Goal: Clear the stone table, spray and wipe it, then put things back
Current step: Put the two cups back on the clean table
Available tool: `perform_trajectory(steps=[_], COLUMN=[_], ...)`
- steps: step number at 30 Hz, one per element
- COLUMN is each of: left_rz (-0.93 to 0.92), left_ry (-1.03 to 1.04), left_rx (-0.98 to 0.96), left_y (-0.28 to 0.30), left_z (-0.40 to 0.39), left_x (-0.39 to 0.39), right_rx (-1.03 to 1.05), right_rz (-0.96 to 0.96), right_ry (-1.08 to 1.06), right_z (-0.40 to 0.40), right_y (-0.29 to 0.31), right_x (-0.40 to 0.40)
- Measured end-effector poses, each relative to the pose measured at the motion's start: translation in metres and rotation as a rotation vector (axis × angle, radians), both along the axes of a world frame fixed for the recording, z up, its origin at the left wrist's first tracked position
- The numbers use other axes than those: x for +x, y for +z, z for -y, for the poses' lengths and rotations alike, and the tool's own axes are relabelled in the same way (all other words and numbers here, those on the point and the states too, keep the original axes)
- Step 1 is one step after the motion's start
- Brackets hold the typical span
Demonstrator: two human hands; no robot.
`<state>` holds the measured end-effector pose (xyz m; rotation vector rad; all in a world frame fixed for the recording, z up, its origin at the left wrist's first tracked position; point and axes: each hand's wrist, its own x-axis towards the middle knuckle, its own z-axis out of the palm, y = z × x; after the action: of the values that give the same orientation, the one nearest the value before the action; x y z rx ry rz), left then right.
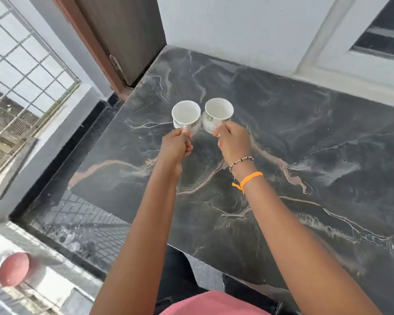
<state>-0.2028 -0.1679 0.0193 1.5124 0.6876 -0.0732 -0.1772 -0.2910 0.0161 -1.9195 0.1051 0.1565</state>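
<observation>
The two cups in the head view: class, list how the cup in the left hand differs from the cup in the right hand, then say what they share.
The left cup stands nearly upright; the right cup tilts toward it. The left cup sits slightly lower in the picture than the right cup. The left hand has a bare wrist; the right hand wears bracelets. Both cups are white, patterned, apparently empty and held by their handles over the stone table.

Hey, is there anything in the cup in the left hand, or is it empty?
Empty, as far as it shows. The cup in the left hand tilts its mouth toward the camera, and only bare white inside is visible.
</observation>
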Motion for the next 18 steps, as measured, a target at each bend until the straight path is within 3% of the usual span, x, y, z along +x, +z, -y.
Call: perform_trajectory(steps=[13,18], left_rz=[-0.007,-0.014], left_ry=[-0.2,-0.231], left_rx=[0.04,0.044], left_y=[-0.042,-0.055], left_z=[-0.142,-0.161], left_x=[0.198,0.244], right_rx=[0.054,-0.046], right_rz=[-0.075,-0.101], right_ry=[-0.377,-0.417], right_z=[-0.156,-0.179], right_y=[-0.04,-0.052], right_x=[0.166,0.204])
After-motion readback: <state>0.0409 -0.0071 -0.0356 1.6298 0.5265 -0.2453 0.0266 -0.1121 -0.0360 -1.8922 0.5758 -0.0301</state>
